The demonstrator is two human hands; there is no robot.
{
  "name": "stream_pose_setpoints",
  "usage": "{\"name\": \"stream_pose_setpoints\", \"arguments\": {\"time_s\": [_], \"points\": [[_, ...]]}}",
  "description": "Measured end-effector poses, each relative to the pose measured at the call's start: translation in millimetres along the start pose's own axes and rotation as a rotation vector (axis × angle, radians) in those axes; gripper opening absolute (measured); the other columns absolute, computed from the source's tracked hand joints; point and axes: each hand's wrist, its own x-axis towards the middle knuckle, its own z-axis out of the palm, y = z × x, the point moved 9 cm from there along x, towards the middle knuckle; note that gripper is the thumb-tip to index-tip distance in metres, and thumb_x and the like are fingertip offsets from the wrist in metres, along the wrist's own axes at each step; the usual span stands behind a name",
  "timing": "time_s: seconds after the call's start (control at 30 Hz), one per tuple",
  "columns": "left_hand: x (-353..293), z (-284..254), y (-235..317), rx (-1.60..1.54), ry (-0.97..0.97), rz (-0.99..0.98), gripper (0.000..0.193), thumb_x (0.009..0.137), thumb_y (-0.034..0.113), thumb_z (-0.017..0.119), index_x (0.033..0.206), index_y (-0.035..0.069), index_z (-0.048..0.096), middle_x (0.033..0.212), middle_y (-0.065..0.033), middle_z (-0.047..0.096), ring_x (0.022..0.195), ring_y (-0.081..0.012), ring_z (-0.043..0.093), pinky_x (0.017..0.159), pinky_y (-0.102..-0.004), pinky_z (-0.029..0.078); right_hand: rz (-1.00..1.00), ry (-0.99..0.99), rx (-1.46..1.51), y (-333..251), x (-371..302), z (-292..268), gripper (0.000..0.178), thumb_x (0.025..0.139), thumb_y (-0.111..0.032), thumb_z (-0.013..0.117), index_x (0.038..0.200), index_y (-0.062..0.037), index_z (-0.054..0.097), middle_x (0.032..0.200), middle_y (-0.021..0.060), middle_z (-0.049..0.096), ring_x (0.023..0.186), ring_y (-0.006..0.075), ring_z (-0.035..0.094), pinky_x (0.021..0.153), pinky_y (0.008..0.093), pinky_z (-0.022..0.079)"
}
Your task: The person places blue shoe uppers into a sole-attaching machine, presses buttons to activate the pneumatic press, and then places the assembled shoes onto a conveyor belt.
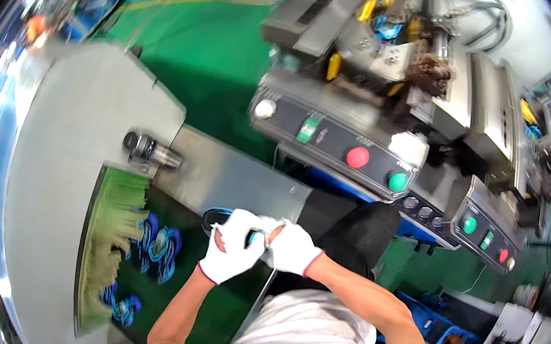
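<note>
My left hand (232,248) and my right hand (295,248), both in white gloves with dark red cuffs, meet in front of my lap with fingers closed. Between them is a dark blue looped piece (214,213), which sticks out past the left hand's fingers, with a bit of bright blue showing between the gloves. Most of it is covered by the gloves, and its exact kind cannot be made out. Beyond the hands lies a flat grey metal ledge (240,178).
A machine with a control panel (335,141) of coloured buttons stands ahead right, a second panel (486,234) beside it. At left is a grey machine cover (73,124) with a green bristle strip (110,241) and blue looped bundles (158,247). A blue crate (427,317) sits lower right.
</note>
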Motion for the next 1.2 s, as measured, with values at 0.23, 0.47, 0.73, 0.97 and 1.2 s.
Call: {"name": "stream_pose_setpoints", "arguments": {"time_s": [0.23,0.47,0.73,0.97,1.2], "points": [[195,-5,118,-0.001,-0.019,0.497,0.051,0.084,0.016,0.083,0.129,-0.001,0.064,0.130,-0.0226,0.065,0.119,-0.0399,0.065,0.103,-0.0465,0.052,0.659,0.249,0.800,67,-151,-116,0.060,0.088,-0.034,0.083,0.139,-0.0076,0.065,0.120,0.0053,0.073,0.103,0.0139,0.065,0.092,0.0337,0.054],[375,77,82,0.257,0.097,0.514,0.046,0.096,0.019,0.070,0.136,0.003,0.057,0.134,-0.0208,0.060,0.125,-0.0385,0.059,0.109,-0.0446,0.047,0.608,1.133,1.644,84,-290,-111,0.080,0.078,0.007,0.079,0.151,-0.0037,0.049,0.129,0.0091,0.067,0.108,0.0240,0.070,0.089,0.0386,0.060],[532,183,-14,0.536,0.030,-0.041,0.076,0.090,0.052,0.071,0.139,-0.001,0.048,0.138,-0.0275,0.059,0.123,-0.0425,0.063,0.105,-0.0536,0.048,0.444,1.410,1.682,89,-331,-101,0.096,0.074,0.009,0.073,0.160,-0.0038,0.033,0.141,0.0218,0.061,0.114,0.0388,0.071,0.092,0.0489,0.064],[620,146,-18,0.689,-0.150,-0.055,0.082,0.081,0.060,0.072,0.130,-0.004,0.054,0.127,-0.0322,0.067,0.118,-0.0451,0.066,0.104,-0.0460,0.051,0.595,1.434,1.573,94,-332,-103,0.060,0.082,0.007,0.064,0.138,-0.0057,0.048,0.096,0.0117,0.065,0.077,0.0254,0.068,0.066,0.0404,0.060],[467,-36,77,0.327,0.301,0.119,0.066,0.085,0.035,0.081,0.138,0.003,0.058,0.120,-0.0193,0.071,0.110,-0.0298,0.069,0.099,-0.0384,0.053,0.707,1.317,1.493,109,-304,-127,0.035,0.082,0.005,0.071,0.111,-0.0100,0.057,0.073,-0.0003,0.056,0.066,0.0123,0.055,0.066,0.0309,0.048]]}}
